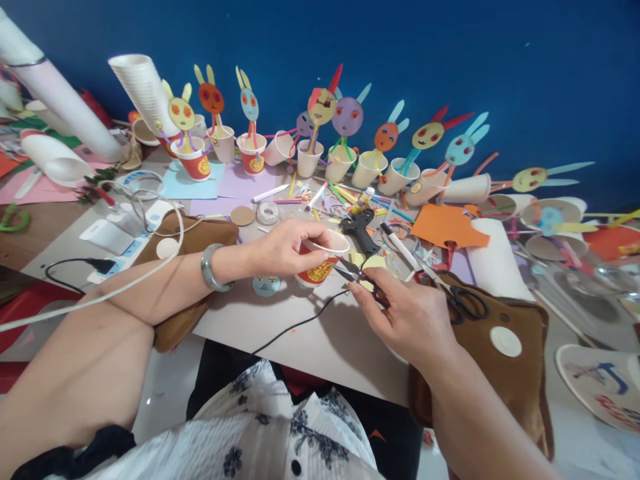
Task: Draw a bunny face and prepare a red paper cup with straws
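In the head view, my left hand point(287, 248) is closed on the rim of a red paper cup point(317, 275) with a yellow print, thumb outside and fingers over the far edge. The cup stands upright, its mouth partly hidden by my fingers. My right hand point(405, 307) grips small dark scissors point(350, 272), blades slightly apart and pointing at the cup's right side. Whether the tips touch the cup, I cannot tell. Beside the cup's lower left lies a light-blue paper disc point(266, 286) with a drawn face.
Behind my hands are a black glue gun point(361, 230), a white marker point(400, 245) and paper scraps. Paper-cup figures with rabbit ears point(348, 117) line the blue wall. Black-handled scissors point(467, 303) lie by a brown pouch point(480, 360). A power strip point(133, 237) and cables are left.
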A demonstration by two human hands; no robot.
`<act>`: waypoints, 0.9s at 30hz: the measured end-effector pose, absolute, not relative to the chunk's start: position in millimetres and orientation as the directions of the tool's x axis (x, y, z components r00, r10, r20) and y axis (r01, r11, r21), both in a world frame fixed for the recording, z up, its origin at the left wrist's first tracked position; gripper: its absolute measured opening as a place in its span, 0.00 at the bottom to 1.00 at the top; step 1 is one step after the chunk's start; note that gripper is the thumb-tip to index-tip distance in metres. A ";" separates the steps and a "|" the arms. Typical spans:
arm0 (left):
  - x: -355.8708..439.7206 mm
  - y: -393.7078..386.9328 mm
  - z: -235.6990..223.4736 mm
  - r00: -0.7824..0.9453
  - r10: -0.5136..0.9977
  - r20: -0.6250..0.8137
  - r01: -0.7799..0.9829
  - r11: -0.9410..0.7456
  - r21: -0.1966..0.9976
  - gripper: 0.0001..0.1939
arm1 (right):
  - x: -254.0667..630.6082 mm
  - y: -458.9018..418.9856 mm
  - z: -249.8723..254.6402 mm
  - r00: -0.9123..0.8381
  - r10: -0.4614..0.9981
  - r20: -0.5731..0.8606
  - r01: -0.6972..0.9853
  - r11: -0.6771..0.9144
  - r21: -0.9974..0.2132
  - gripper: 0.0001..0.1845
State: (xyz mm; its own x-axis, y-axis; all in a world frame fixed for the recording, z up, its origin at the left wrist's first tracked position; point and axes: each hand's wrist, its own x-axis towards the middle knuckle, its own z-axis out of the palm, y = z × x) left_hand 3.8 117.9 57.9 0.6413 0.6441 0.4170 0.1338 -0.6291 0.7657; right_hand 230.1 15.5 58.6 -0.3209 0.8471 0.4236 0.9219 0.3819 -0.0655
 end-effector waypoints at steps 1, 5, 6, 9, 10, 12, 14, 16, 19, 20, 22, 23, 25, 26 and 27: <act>3.4 117.8 57.6 0.652 0.633 0.418 0.138 -0.640 0.755 0.04 | 229.8 15.1 58.9 -0.327 0.846 0.421 0.921 0.384 -0.056 0.23; 1.9 116.9 56.6 0.701 0.559 0.444 0.135 -0.714 0.687 0.04 | 228.5 12.2 60.5 -0.361 0.841 0.402 0.917 0.398 -0.009 0.24; 1.6 116.7 56.5 0.710 0.537 0.456 0.128 -0.735 0.666 0.04 | 228.2 11.1 61.2 -0.366 0.842 0.395 0.917 0.398 0.001 0.24; 0.9 116.3 57.8 0.731 0.473 0.492 0.100 -0.787 0.609 0.04 | 227.4 8.2 64.2 -0.384 0.845 0.372 0.914 0.404 0.026 0.24; 0.7 116.3 58.9 0.739 0.455 0.496 0.094 -0.800 0.593 0.04 | 227.3 7.4 65.3 -0.391 0.845 0.365 0.913 0.407 0.035 0.24; 0.2 116.2 61.8 0.762 0.425 0.488 0.095 -0.820 0.565 0.04 | 227.2 5.6 67.6 -0.406 0.842 0.355 0.907 0.419 0.045 0.24; -0.2 116.2 65.0 0.790 0.394 0.470 0.101 -0.839 0.534 0.04 | 227.5 3.6 69.5 -0.420 0.834 0.359 0.900 0.433 0.047 0.23; -0.6 116.0 67.4 0.814 0.356 0.460 0.093 -0.861 0.500 0.05 | 227.9 1.0 70.9 -0.434 0.825 0.362 0.892 0.449 0.046 0.22; -1.2 115.9 68.1 0.840 0.311 0.445 0.086 -0.885 0.457 0.05 | 228.7 -3.2 71.9 -0.452 0.818 0.356 0.883 0.466 0.052 0.21; -1.4 115.9 67.6 0.848 0.301 0.436 0.085 -0.890 0.447 0.05 | 228.9 -4.4 72.1 -0.456 0.816 0.355 0.881 0.470 0.052 0.20; -1.9 116.2 66.5 0.864 0.280 0.418 0.078 -0.895 0.439 0.05 | 229.2 -6.2 72.3 -0.464 0.814 0.351 0.877 0.477 0.052 0.20; -2.2 116.4 66.0 0.870 0.270 0.412 0.072 -0.897 0.436 0.05 | 229.2 -6.8 72.4 -0.467 0.812 0.350 0.875 0.482 0.051 0.19; -2.9 116.8 65.5 0.880 0.251 0.404 0.061 -0.902 0.428 0.04 | 228.7 -7.6 72.4 -0.472 0.807 0.354 0.872 0.486 0.055 0.18; -3.1 117.0 65.5 0.883 0.246 0.399 0.061 -0.905 0.421 0.04 | 228.1 -8.0 72.3 -0.473 0.806 0.356 0.872 0.485 0.061 0.18; -3.4 117.0 65.6 0.888 0.243 0.391 0.067 -0.908 0.413 0.04 | 227.4 -8.4 72.1 -0.474 0.804 0.360 0.873 0.483 0.072 0.18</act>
